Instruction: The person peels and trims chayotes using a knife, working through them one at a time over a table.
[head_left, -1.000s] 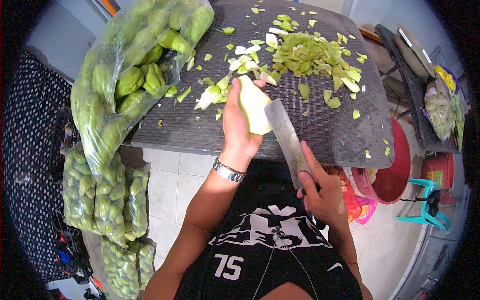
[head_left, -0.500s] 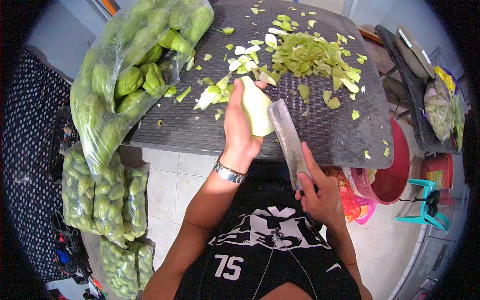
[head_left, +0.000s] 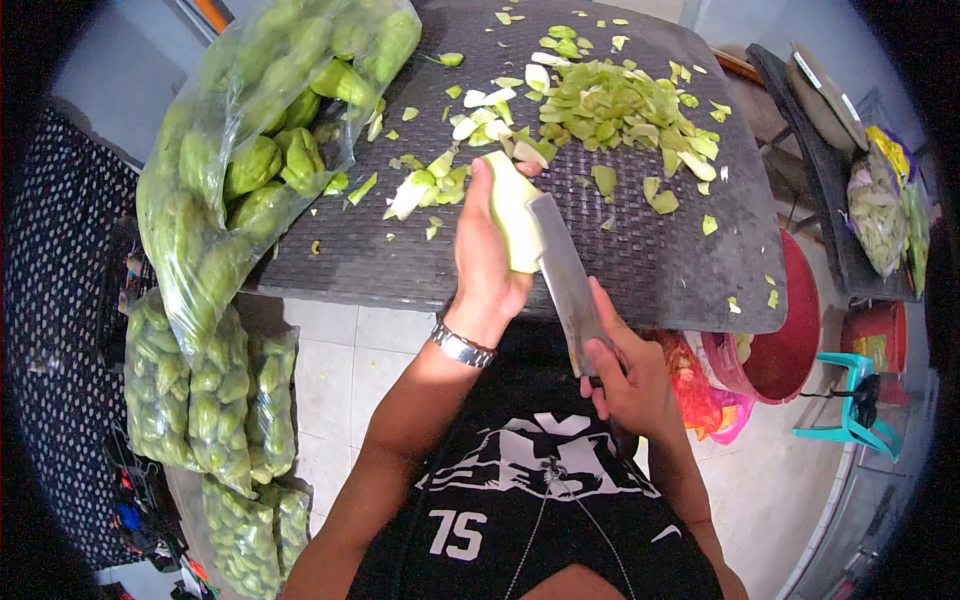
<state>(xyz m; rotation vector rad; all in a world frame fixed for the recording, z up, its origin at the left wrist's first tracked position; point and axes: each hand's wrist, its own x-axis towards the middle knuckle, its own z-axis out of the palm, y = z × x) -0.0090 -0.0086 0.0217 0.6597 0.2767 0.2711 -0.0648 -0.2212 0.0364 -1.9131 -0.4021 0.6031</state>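
A pale, peeled chayote [head_left: 514,215] rests in my left hand [head_left: 487,262], its fingers and thumb wrapped round it above the table's near edge. My right hand [head_left: 634,378] grips a broad-bladed knife [head_left: 568,275]; the handle is mostly hidden in the fist. The blade lies against the right side of the chayote, its tip pointing up and away from me. Past my left hand, pale cut pieces [head_left: 425,188] lie on the dark woven-pattern table [head_left: 380,255]. A heap of green peelings [head_left: 620,110] sits farther back.
A large clear bag of green chayotes [head_left: 255,165] covers the table's left side. More filled bags [head_left: 190,385] stand below it on the left. To the right are a red tub [head_left: 795,340], a turquoise stool [head_left: 850,410] and a side table [head_left: 815,190] with a bagged vegetable.
The knife has turned and shifted slightly left, so its blade now meets the chayote. My right hand has moved a little up and left with it. My left hand still holds the chayote.
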